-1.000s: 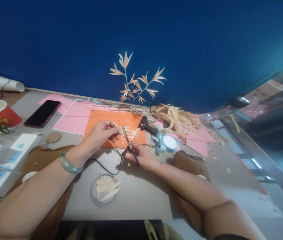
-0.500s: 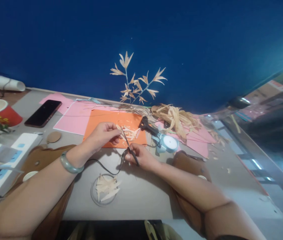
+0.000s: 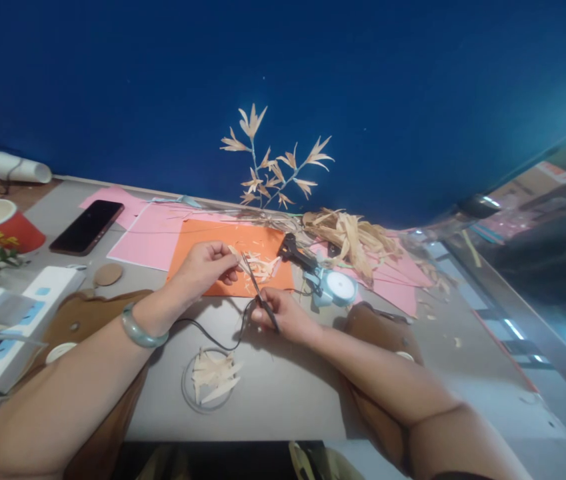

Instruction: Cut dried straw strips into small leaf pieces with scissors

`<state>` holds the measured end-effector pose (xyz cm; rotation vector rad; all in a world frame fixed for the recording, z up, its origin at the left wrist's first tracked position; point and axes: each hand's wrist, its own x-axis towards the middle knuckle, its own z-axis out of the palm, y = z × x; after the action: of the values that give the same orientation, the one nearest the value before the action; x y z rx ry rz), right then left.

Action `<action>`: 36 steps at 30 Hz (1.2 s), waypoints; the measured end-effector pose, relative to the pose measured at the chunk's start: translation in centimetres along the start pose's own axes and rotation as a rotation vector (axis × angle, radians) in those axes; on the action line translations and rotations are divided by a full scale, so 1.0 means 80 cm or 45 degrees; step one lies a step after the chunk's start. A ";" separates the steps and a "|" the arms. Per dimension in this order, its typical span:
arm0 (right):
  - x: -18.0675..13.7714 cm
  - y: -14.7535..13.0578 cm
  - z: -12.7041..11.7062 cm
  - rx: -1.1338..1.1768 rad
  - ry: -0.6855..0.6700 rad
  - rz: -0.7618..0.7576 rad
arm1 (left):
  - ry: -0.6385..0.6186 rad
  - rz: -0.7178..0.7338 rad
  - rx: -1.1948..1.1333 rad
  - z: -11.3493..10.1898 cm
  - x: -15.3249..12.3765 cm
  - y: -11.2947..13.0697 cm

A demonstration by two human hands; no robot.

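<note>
My right hand (image 3: 283,313) grips a pair of scissors (image 3: 253,279) by the dark handles, blades pointing up and left. Fingers pinched, my left hand (image 3: 215,261) holds a small pale strip of dried husk (image 3: 235,254) close to the blade tips. Whether the blades touch the strip I cannot tell. Below both hands lies an orange sheet (image 3: 190,240) strewn with thin husk clippings (image 3: 263,267). Nearer me, several cut husk pieces (image 3: 215,377) rest on a round, clear-rimmed dish (image 3: 185,393).
A black-and-blue glue gun (image 3: 297,252) lies by a ribbon spool (image 3: 340,287), with dried husks (image 3: 350,237) behind. Husk-flower branches (image 3: 254,157) stand against the blue wall. At left are a phone (image 3: 87,227), a red paper cup (image 3: 5,227) and a power strip (image 3: 37,300). A black cord (image 3: 205,330) crosses the table.
My left hand has shifted very slightly up and left, and the strip in it is a little farther from the scissors. The scissors have barely moved.
</note>
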<state>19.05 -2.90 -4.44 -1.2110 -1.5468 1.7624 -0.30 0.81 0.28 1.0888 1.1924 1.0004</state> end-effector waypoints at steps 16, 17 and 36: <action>-0.002 -0.001 0.001 0.000 -0.002 0.000 | -0.041 0.048 -0.002 -0.004 0.001 -0.002; -0.001 -0.001 0.000 -0.006 -0.003 0.002 | -0.042 0.047 0.000 -0.004 0.000 -0.001; 0.001 0.003 0.000 -0.011 0.019 -0.012 | -0.059 0.029 -0.013 -0.002 -0.001 -0.002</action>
<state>19.01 -2.87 -4.70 -1.2161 -1.5509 1.7386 -0.48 0.74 0.16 1.1139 1.1386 0.9933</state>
